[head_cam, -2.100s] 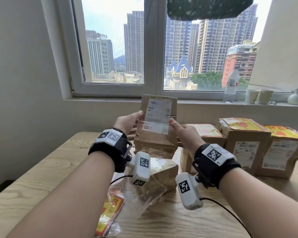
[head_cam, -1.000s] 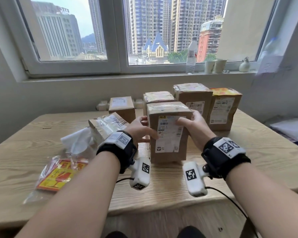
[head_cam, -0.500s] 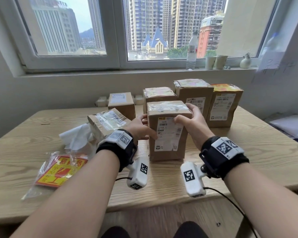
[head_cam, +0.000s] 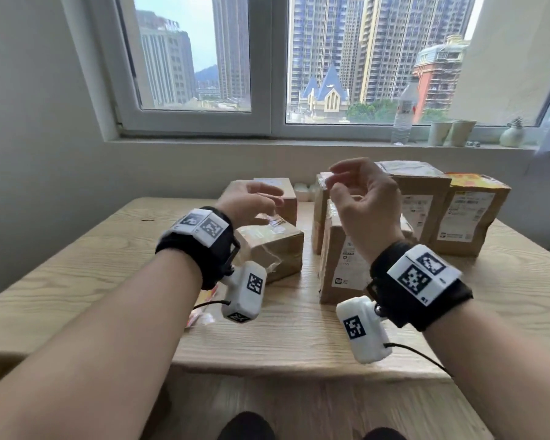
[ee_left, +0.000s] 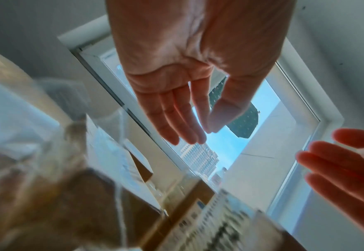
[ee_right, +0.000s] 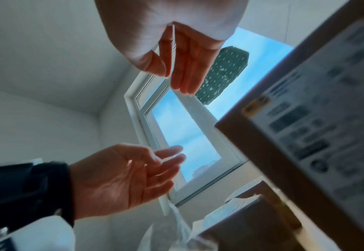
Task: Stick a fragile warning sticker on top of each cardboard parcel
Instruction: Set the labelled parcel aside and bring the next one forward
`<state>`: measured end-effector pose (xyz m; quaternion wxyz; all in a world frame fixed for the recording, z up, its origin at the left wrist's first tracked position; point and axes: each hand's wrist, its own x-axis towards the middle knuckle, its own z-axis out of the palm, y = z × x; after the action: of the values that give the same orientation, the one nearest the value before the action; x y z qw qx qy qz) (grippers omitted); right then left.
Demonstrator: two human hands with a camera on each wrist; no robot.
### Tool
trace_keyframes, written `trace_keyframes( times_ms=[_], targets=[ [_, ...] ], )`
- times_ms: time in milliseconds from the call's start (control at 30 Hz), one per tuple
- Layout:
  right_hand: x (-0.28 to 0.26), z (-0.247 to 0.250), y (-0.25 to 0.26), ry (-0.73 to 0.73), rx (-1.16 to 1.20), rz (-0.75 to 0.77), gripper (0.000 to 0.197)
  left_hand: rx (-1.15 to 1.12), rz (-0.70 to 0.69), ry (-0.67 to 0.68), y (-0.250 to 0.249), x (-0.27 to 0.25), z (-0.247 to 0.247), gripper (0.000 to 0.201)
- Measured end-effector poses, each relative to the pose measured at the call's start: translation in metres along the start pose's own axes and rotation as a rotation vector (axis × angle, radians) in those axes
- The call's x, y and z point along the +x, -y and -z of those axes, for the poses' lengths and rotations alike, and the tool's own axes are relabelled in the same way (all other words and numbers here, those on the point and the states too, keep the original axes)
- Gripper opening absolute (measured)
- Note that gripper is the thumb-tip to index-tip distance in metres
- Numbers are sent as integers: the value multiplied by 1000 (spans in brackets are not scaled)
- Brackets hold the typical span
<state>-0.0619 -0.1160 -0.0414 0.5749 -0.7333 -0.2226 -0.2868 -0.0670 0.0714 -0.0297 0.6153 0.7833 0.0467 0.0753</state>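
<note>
**Labelling partly complete; both hands empty above the parcels**

At inspection, 6 cardboard parcels stood on the wooden table [head_cam: 299, 338]. The far-right parcel [head_cam: 472, 214] carried a yellow-and-red sticker [head_cam: 467, 180] on its top face. The tall parcel [head_cam: 423, 198] beside it showed a pale, taped top whose marking could not be read. The left-rear tall parcel [head_cam: 323, 214] was largely hidden behind the right hand.

The upright front parcel [head_cam: 342, 258], nearest the right wrist, had its top concealed by the right hand [head_cam: 367, 211], so its status could not be confirmed. The low parcel [head_cam: 275, 249], wrapped in clear film, and the small rear parcel [head_cam: 280, 192] showed no warning sticker.

The left hand [head_cam: 246, 201] hovered over the low parcel, fingers loosely extended and holding nothing. The right hand was raised, fingers loosely curved and apart, likewise empty; both wrist views confirmed this. A sliver of the sticker packet [head_cam: 200, 308] lay on the table beneath the left wrist.

Assessment: at least 1 parcel was finished and at least 2 remained. A fresh sticker would need fetching first.
</note>
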Motion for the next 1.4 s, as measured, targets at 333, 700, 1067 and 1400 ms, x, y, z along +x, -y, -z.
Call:
trace_keyframes(
  times_ms=[333, 700, 1067, 1400],
  targets=[
    [-26, -93, -7, 550, -99, -261, 31, 18, 99, -264, 54, -17, 90, 29],
    [-45, -171, -41, 903, -296, -527, 9, -66, 384, -372, 155, -5, 131, 28],
    [-58, -216, -47, 906, -540, -442, 30, -250, 490, -317, 190, 2, 145, 28],
    [-59, -218, -46, 852, -591, -405, 26, -184, 448, -286, 187, -3, 145, 26]
  ],
)
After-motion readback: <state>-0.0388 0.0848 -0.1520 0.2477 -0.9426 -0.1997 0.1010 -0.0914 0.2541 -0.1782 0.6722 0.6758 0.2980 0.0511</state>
